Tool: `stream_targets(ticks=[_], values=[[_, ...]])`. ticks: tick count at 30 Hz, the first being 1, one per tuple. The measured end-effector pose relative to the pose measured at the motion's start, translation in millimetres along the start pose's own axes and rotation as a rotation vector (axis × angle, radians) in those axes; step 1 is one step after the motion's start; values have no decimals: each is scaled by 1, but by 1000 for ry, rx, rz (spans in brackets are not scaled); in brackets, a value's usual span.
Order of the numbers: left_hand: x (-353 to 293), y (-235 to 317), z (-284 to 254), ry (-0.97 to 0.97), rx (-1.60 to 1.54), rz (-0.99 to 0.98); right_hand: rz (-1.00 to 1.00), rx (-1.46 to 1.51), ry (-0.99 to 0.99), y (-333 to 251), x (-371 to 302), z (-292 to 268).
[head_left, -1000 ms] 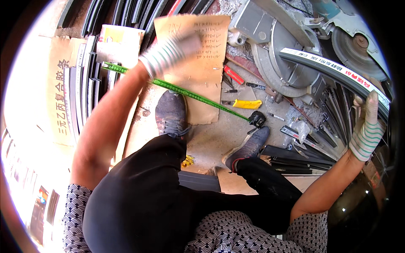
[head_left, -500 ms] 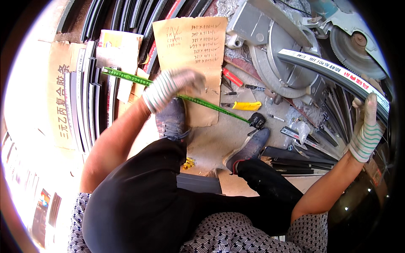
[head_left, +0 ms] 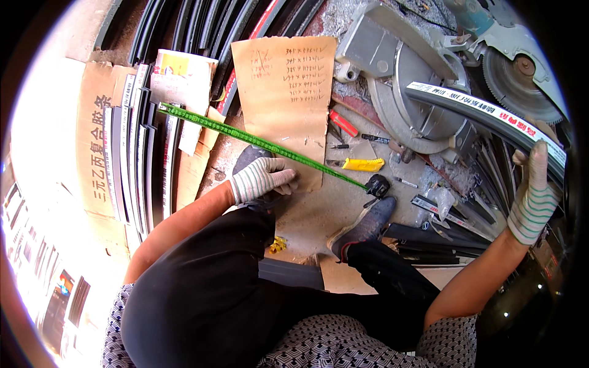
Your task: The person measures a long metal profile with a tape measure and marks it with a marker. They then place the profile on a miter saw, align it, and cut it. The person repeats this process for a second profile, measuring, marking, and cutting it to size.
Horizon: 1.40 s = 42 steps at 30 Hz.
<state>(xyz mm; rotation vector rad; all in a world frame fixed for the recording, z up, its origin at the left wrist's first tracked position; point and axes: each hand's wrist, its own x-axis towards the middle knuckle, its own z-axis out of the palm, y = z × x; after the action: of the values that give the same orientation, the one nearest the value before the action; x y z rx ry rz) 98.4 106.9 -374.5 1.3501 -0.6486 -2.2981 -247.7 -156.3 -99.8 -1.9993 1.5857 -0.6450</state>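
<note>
My right hand (head_left: 532, 199), in a white glove with green stripes, grips a long dark profile strip (head_left: 485, 118) near its right end. A white printed label runs along the strip, and its far end reaches over the miter saw (head_left: 405, 104). My gloved left hand (head_left: 262, 180) hovers above my left shoe with its fingers curled together. Whatever those fingers hold, if anything, is hidden. Past that hand stretches a green tape measure (head_left: 270, 145), pulled out from its black case (head_left: 377, 184) near my right shoe. Its free end lies by the upright strips on the left.
A cardboard sheet (head_left: 288, 92) with handwriting lies ahead. A yellow utility knife (head_left: 363, 164), a red-handled tool (head_left: 343, 123) and markers lie right of it. The round saw blade (head_left: 521, 86) is at far right. Profile strips (head_left: 132, 153) stand left; offcuts (head_left: 442, 236) lie right.
My left hand has moved down and back from over the green tape, now fully uncovered, toward my left shoe. The right hand keeps its grip on the strip. The view has shifted slightly.
</note>
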Motion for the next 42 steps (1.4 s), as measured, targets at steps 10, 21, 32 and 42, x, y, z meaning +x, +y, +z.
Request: stream_targets(ticks=[10, 21, 32, 42], values=[[-1, -5, 0, 26, -60, 31, 50, -94, 6, 5, 10, -8], [-6, 3, -1, 23, -13, 45, 1, -16, 26, -3, 11, 5], [-6, -3, -2, 34, -73, 50, -33, 4, 69, -15, 8, 12], [-7, 0, -1, 45, -47, 37, -18, -57, -25, -2, 6, 0]])
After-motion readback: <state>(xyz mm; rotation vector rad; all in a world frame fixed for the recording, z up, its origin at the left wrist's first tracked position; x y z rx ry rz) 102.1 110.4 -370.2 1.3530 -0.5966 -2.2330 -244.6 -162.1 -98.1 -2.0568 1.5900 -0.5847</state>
